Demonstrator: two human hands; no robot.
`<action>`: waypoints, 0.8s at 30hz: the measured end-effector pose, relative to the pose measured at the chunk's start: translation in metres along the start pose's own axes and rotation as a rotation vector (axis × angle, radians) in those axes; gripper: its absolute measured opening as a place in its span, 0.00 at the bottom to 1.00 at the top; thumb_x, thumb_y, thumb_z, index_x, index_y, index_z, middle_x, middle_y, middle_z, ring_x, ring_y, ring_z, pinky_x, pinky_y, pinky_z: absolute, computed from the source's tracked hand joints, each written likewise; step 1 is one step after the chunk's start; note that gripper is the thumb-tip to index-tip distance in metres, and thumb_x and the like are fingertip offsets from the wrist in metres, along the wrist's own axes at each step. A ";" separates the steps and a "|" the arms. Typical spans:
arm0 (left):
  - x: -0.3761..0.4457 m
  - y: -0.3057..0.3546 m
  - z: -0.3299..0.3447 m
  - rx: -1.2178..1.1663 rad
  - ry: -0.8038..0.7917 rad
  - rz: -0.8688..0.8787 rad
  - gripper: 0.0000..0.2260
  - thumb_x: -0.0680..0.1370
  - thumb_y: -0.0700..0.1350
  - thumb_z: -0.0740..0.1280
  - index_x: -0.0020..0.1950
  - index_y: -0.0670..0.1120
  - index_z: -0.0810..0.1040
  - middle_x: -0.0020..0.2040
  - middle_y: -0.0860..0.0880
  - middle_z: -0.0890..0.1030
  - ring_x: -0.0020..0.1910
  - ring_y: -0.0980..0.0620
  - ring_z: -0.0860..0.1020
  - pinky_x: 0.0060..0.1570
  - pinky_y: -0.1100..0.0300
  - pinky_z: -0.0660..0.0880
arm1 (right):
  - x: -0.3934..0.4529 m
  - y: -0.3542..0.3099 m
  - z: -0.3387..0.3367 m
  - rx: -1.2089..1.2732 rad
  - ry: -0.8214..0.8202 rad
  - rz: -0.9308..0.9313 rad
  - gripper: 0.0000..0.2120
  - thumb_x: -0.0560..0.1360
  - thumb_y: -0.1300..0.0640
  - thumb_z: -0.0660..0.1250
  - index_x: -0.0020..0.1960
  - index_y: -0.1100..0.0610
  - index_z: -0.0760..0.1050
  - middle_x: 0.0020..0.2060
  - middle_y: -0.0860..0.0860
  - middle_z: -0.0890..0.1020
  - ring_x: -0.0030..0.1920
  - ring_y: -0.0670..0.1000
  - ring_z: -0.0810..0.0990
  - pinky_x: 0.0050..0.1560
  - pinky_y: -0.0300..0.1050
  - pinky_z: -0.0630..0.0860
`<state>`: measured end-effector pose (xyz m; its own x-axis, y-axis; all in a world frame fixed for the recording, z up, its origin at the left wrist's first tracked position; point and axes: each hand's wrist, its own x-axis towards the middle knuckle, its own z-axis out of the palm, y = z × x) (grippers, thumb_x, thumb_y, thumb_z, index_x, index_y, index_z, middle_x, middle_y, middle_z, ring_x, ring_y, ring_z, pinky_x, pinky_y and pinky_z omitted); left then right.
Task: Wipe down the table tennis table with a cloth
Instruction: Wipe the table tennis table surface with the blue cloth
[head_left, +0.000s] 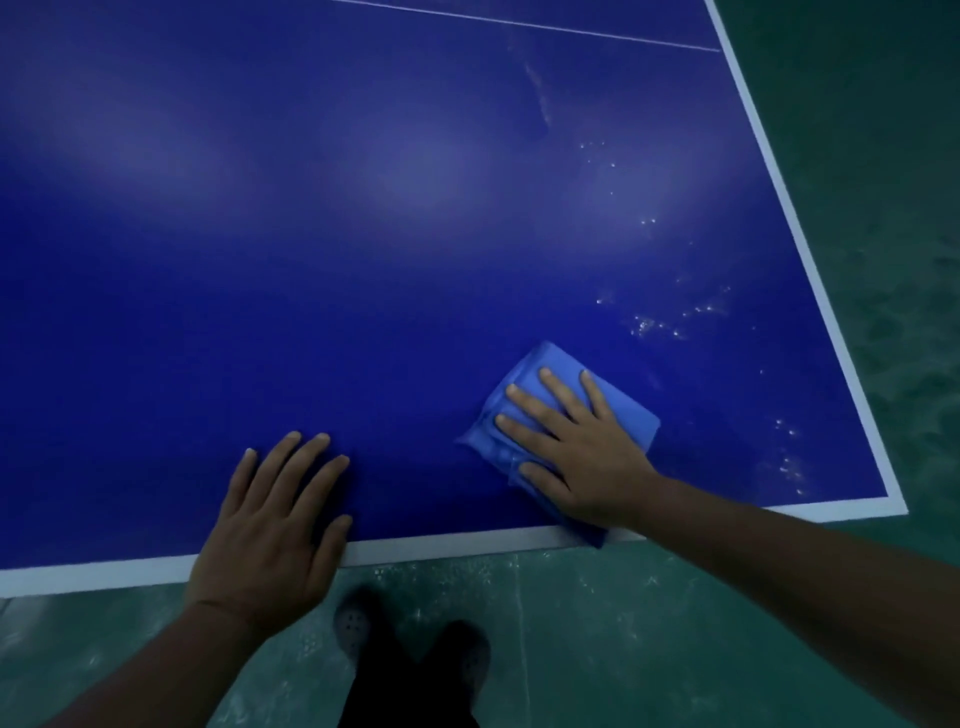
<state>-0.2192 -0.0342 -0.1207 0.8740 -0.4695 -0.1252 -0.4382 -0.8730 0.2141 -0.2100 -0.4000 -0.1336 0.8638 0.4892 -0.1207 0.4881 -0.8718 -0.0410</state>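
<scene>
No writing or brand mark can be read on anything here. The right hand (582, 452) lies flat on a folded blue cloth (550, 395), fingers straight and spread, pressing it down on the dark blue counter (311, 260) near the counter's near right corner; nothing is gripped. The cloth's near end reaches the white edge line (467, 543) along the near side, under the wrist. The right forearm comes in from the lower right. The left hand (270, 525) rests palm-down and released on the counter beside it, fingers straight and slightly apart, its heel over the white edge line, apart from the cloth. Small bright droplets (660, 325) speckle the surface beyond the cloth, toward the right edge. Below the counter, dark shoes (415, 649) stand on a green floor (675, 623).
</scene>
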 end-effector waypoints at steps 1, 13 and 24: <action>0.000 0.000 -0.001 -0.028 0.008 -0.011 0.29 0.81 0.60 0.49 0.70 0.43 0.75 0.74 0.43 0.69 0.76 0.41 0.63 0.74 0.37 0.56 | 0.004 0.004 -0.001 0.011 0.002 -0.031 0.26 0.84 0.40 0.48 0.80 0.45 0.57 0.80 0.48 0.56 0.80 0.59 0.49 0.75 0.70 0.48; 0.165 0.018 -0.030 -0.245 0.147 -0.029 0.26 0.79 0.53 0.53 0.71 0.41 0.74 0.75 0.43 0.68 0.77 0.43 0.62 0.77 0.44 0.52 | 0.095 0.094 -0.025 0.022 -0.084 -0.141 0.24 0.84 0.41 0.50 0.79 0.43 0.59 0.80 0.45 0.54 0.80 0.57 0.46 0.76 0.68 0.46; 0.348 0.003 -0.040 -0.146 0.194 -0.245 0.32 0.80 0.60 0.45 0.80 0.44 0.59 0.81 0.45 0.53 0.81 0.47 0.44 0.78 0.45 0.41 | 0.268 0.235 -0.052 0.013 -0.055 -0.154 0.26 0.83 0.40 0.48 0.79 0.43 0.59 0.80 0.44 0.55 0.80 0.56 0.48 0.77 0.63 0.43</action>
<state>0.0924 -0.1950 -0.1248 0.9793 -0.2022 -0.0065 -0.1881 -0.9218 0.3389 0.1426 -0.4722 -0.1238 0.7709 0.6150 -0.1659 0.6119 -0.7873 -0.0756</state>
